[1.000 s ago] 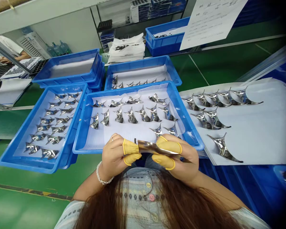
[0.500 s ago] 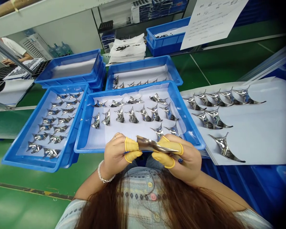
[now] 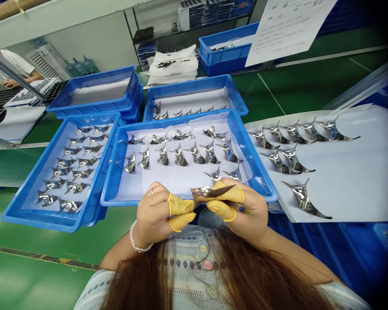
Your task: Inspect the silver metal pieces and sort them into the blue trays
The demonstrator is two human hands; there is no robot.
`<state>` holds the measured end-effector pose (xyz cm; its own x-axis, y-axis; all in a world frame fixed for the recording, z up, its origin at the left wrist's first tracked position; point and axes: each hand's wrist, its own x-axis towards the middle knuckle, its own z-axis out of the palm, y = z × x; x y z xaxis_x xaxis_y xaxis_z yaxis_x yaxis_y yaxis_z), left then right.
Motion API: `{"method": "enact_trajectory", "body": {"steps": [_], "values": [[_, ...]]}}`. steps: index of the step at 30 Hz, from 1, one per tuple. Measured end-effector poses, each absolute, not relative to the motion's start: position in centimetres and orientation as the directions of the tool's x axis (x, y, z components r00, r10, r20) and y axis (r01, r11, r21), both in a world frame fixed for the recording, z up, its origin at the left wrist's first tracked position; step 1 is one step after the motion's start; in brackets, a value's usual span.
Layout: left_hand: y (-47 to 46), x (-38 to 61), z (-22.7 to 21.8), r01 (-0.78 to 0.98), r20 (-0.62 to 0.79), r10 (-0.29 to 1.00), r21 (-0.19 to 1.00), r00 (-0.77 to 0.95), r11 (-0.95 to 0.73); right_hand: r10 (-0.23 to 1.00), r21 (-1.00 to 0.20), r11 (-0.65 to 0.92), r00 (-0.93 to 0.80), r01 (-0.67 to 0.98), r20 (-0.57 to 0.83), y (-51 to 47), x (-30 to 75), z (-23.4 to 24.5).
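1. Near: the right hand [image 3: 250,209] pinches one shiny, curved silver metal piece [image 3: 202,193] in its finger and thumb. The left hand [image 3: 153,213] is at its left end; I can't tell if it grips.
2. Thirteen matching pieces [image 3: 180,156] show in the middle blue plastic tray [image 3: 126,202], fourteen in the left blue plastic tray [image 3: 42,224], eight on the right white sheet [image 3: 358,181].
3. The floor [image 3: 35,280] is shiny green.
4. Farther, the middle tray partly hides the far blue plastic tray [image 3: 187,85]. Far left, a person [image 3: 17,60] is cut off.
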<state>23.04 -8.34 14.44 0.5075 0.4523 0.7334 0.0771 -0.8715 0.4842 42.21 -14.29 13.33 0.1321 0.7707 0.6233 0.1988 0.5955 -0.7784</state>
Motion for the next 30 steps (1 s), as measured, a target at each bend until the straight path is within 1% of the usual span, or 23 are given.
{"method": "enact_trajectory", "body": {"steps": [1, 2, 3, 4, 5, 6, 7, 8, 9, 11, 16, 20, 27, 30], "values": [[-8.4, 23.0, 14.4, 0.064, 0.724, 0.475, 0.516, 0.500, -0.854, 0.784, -0.793, 0.580, 0.137, 0.185, 0.605, -14.2, 42.2, 13.3], [-8.4, 23.0, 14.3, 0.047, 0.697, 0.523, 0.578, 0.491, -0.815, 0.800, -0.810, 0.563, 0.136, 0.166, 0.584, -14.2, 42.2, 13.3], [-8.4, 23.1, 14.2, 0.027, 0.642, 0.599, 0.672, 0.478, -0.740, 0.816, -0.825, 0.546, 0.131, 0.144, 0.563, -14.1, 42.2, 13.2], [-8.4, 23.1, 14.0, 0.002, 0.555, 0.695, 0.781, 0.457, -0.625, 0.836, -0.844, 0.523, 0.122, 0.121, 0.536, -14.1, 42.2, 13.1], [-8.3, 23.2, 13.8, -0.031, 0.438, 0.788, 0.881, 0.433, -0.472, 0.858, -0.865, 0.494, 0.113, 0.093, 0.502, -14.0, 42.2, 12.8], [-8.2, 23.4, 13.6, -0.074, 0.303, 0.859, 0.951, 0.412, -0.301, 0.881, -0.887, 0.458, 0.105, 0.054, 0.461, -14.0, 42.2, 12.6], [-8.0, 23.5, 13.4, -0.123, 0.177, 0.899, 0.983, 0.399, -0.139, 0.904, -0.908, 0.419, 0.096, 0.004, 0.417, -14.0, 42.2, 12.2], [-7.8, 23.8, 13.3, -0.171, 0.077, 0.915, 0.985, 0.397, -0.009, 0.923, -0.923, 0.380, 0.085, -0.057, 0.375, -14.0, 42.2, 11.9], [-7.6, 24.0, 13.2, -0.214, 0.010, 0.915, 0.973, 0.404, 0.084, 0.939, -0.931, 0.344, 0.071, -0.123, 0.337, -13.9, 42.2, 11.6], [-7.3, 24.4, 13.0, -0.271, -0.059, 0.902, 0.944, 0.428, 0.190, 0.959, -0.929, 0.281, 0.034, -0.241, 0.281, -14.0, 42.0, 11.2], [-7.2, 24.7, 12.9, -0.287, -0.136, 0.874, 0.911, 0.467, 0.295, 0.989, -0.913, 0.112, -0.042, -0.391, 0.140, -14.0, 41.5, 11.9], [-7.2, 24.8, 12.8, -0.269, -0.147, 0.847, 0.908, 0.511, 0.320, 0.993, -0.894, 0.038, -0.085, -0.447, 0.085, -13.9, 41.1, 12.3], [-7.4, 25.0, 13.2, -0.271, -0.136, 0.864, 0.916, 0.484, 0.296, 0.993, -0.885, -0.034, -0.120, -0.464, 0.025, -13.8, 40.8, 12.3], [-7.7, 24.7, 13.2, -0.263, -0.097, 0.880, 0.934, 0.465, 0.242, 0.992, -0.834, -0.070, -0.123, -0.548, -0.003, -13.9, 40.8, 12.2]]}}
